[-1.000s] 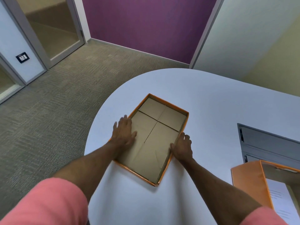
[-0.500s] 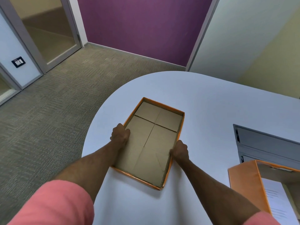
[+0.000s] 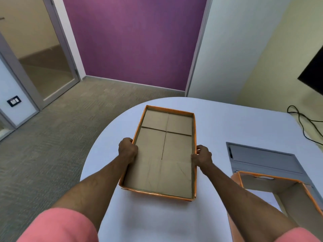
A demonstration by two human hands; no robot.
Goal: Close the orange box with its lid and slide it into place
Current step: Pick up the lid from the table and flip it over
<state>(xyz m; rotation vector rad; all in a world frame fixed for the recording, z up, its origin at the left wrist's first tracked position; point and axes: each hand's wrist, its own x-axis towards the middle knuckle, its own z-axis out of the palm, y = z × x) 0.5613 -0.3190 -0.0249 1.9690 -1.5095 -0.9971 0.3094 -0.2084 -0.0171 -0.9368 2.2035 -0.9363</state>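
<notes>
The orange lid (image 3: 164, 154), a shallow tray with a brown cardboard inside facing up, is held just above the white table (image 3: 218, 123), its far end raised. My left hand (image 3: 127, 149) grips its left rim and my right hand (image 3: 202, 155) grips its right rim. The open orange box (image 3: 286, 191) stands at the lower right, its cardboard inside showing, partly cut off by the frame edge.
A grey flat panel (image 3: 262, 158) lies on the table just behind the box. A black cable (image 3: 304, 123) trails off the table's right side. The table's rounded edge drops to carpet (image 3: 52, 137) on the left.
Both hands went from resting flat on the lid to gripping its long rims. The lid has turned straight toward me and lifted off the table.
</notes>
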